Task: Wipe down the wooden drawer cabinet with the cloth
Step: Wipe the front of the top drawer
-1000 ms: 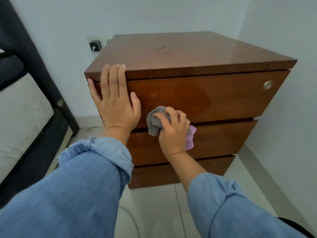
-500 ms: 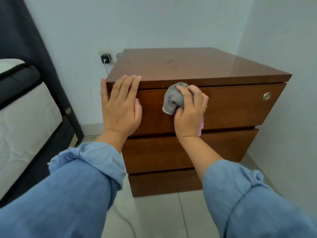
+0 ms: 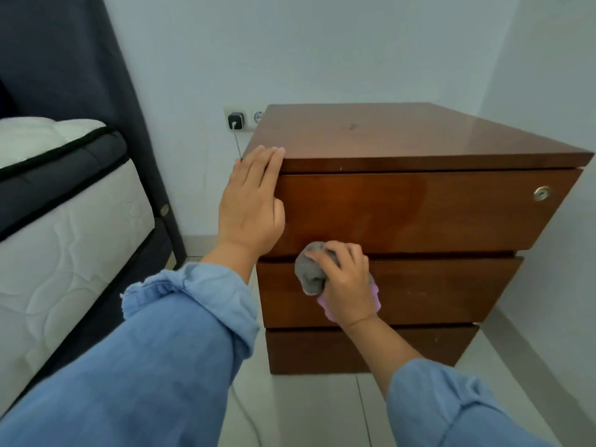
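While your left hand [image 3: 250, 204] lies flat against the cabinet [image 3: 419, 214] and your right hand [image 3: 348, 282] grips the cloth [image 3: 309, 274] bunched at the middle drawer's [image 3: 435, 290] top edge, hard rubbing could nudge that drawer or skip the gap.

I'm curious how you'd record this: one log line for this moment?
left hand flat on cabinet corner | right hand holds cloth on middle drawer
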### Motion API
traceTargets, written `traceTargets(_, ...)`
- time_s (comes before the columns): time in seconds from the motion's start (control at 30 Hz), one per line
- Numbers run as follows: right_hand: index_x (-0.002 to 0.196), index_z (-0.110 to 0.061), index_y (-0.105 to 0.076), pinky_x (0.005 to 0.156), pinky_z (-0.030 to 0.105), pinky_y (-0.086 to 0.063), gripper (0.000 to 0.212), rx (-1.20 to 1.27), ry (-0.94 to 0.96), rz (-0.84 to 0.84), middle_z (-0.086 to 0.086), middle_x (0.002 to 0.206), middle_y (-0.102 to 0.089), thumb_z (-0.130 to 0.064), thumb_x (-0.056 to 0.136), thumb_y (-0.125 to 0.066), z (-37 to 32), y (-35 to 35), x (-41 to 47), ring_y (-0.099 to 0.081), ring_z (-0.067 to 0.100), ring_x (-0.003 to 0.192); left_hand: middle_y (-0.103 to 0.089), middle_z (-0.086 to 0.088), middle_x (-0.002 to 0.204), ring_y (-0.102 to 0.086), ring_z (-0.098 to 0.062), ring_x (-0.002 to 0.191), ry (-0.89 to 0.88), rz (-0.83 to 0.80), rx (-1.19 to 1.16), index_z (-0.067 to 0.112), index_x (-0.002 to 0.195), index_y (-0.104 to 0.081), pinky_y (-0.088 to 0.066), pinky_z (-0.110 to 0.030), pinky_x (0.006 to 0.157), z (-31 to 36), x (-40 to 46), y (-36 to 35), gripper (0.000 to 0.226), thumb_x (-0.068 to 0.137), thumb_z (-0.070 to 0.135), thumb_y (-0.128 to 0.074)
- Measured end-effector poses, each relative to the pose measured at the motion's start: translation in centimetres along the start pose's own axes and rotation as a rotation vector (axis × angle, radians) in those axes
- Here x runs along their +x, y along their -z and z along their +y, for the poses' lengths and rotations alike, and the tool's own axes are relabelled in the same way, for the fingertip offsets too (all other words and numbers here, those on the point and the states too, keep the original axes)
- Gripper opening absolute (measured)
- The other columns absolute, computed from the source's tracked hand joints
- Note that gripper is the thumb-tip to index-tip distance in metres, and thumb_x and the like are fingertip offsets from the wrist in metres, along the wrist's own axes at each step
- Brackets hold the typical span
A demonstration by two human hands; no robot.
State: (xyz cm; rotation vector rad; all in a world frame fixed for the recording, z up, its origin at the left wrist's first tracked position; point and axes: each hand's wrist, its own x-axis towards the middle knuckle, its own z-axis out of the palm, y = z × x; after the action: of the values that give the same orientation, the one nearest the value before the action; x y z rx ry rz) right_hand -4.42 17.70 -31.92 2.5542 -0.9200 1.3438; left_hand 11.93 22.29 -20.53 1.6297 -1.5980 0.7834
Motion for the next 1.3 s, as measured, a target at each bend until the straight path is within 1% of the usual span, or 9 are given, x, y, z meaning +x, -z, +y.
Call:
traceTargets(0.13,0.110,-0.012,-0.062,0.074,0.031,-0.041,0.035,0.058,-0.033,0.239,0.014,0.108,-0.061,-0.014,0.081,-0.042,-0.9,3.3,5.4,-0.045,0.023,0.100,-0.051,-0.009,0.136,-0.043,-0.021,0.126,0.112,0.027,-0.098,0.009,0.135,-0.049,-0.028,-0.034,0.114,-1.5,-0.3,1.5,0.057,0.080,0.004,-0.041)
traceTargets(0.27,0.113,-0.012,-0.063,0.076,0.034,-0.045,0.036,0.089,-0.010,0.297,0.013,0.109,-0.061,-0.004,0.080,-0.049,-2.1,3.0,10.1,-0.052,0.028,0.098,-0.059,-0.005,0.128,-0.051,-0.018,0.117,0.199,0.012,-0.209,0.014,0.125,-0.061,-0.035,-0.019,0.099,-2.4,0.5,2.6,0.054,0.079,0.008,-0.034)
traceTargets(0.43,0.112,-0.008,-0.064,0.077,0.034,-0.047,0.034,0.113,0.169,0.214,0.012,0.110,-0.063,-0.012,0.084,-0.044,-5.3,-0.5,10.3,-0.043,0.022,0.099,-0.067,-0.004,0.118,-0.059,-0.017,0.110,0.255,0.088,-0.289,0.015,0.113,-0.069,-0.044,-0.028,0.099,-2.2,1.1,2.6,0.050,0.079,0.009,-0.033)
traceTargets(0.67,0.110,-0.014,-0.061,0.063,0.033,-0.044,0.031,0.072,0.273,0.057,0.005,0.098,-0.064,-0.011,0.083,-0.047,-4.8,-4.4,6.0,-0.039,0.020,0.087,-0.068,-0.001,0.117,-0.060,-0.015,0.110,0.290,0.163,-0.339,0.016,0.113,-0.069,-0.046,-0.031,0.099,-1.8,0.7,1.9,0.052,0.077,0.007,-0.033)
traceTargets(0.77,0.108,-0.012,-0.066,0.067,0.030,-0.038,0.034,0.048,0.286,-0.080,0.005,0.096,-0.064,-0.012,0.074,-0.071,-4.2,-4.2,4.8,-0.036,0.018,0.085,-0.066,-0.001,0.121,-0.059,-0.015,0.112,0.270,0.138,-0.303,0.016,0.117,-0.066,-0.045,-0.028,0.100,-1.7,0.4,1.8,0.053,0.075,0.006,-0.036)
traceTargets(0.87,0.105,-0.009,-0.067,0.072,0.029,-0.036,0.061,0.112,0.139,-0.267,0.009,0.095,-0.065,-0.010,0.047,-0.086,-3.0,-2.6,2.7,-0.039,0.018,0.086,-0.062,-0.001,0.127,-0.056,-0.016,0.117,0.298,0.102,-0.245,0.015,0.123,-0.062,-0.038,-0.021,0.102,-1.0,0.2,1.9,0.055,0.075,0.007,-0.039)
traceTargets(1.03,0.116,-0.015,-0.060,0.080,0.036,-0.039,0.055,0.002,-0.196,-0.295,0.007,0.118,-0.052,0.012,0.068,-0.059,1.2,2.4,-1.6,-0.046,0.030,0.104,-0.043,-0.006,0.142,-0.036,-0.021,0.133,0.290,0.003,0.025,0.011,0.136,-0.045,-0.021,-0.044,0.116,1.8,-3.1,1.2,0.062,0.075,0.013,-0.048)
traceTargets(1.2,0.131,-0.014,-0.049,0.097,0.037,-0.036,0.064,-0.031,-0.458,-0.310,0.006,0.138,-0.041,0.012,0.073,-0.056,6.3,7.8,-2.8,-0.043,0.029,0.120,-0.051,-0.001,0.112,-0.050,-0.023,0.104,0.275,-0.275,-0.026,0.019,0.110,-0.056,-0.042,-0.036,0.086,5.4,-9.8,-1.7,0.039,0.072,0.020,-0.050)
traceTargets(1.3,0.140,-0.012,-0.038,0.109,0.039,-0.031,0.077,-0.085,-0.589,-0.414,0.007,0.150,-0.031,0.007,0.072,-0.065,9.0,10.1,-3.1,-0.033,0.027,0.135,-0.049,0.001,0.131,-0.044,-0.018,0.125,0.268,-0.514,-0.025,0.020,0.131,-0.048,-0.034,-0.034,0.103,7.5,-10.8,-3.9,0.049,0.083,0.025,-0.051)
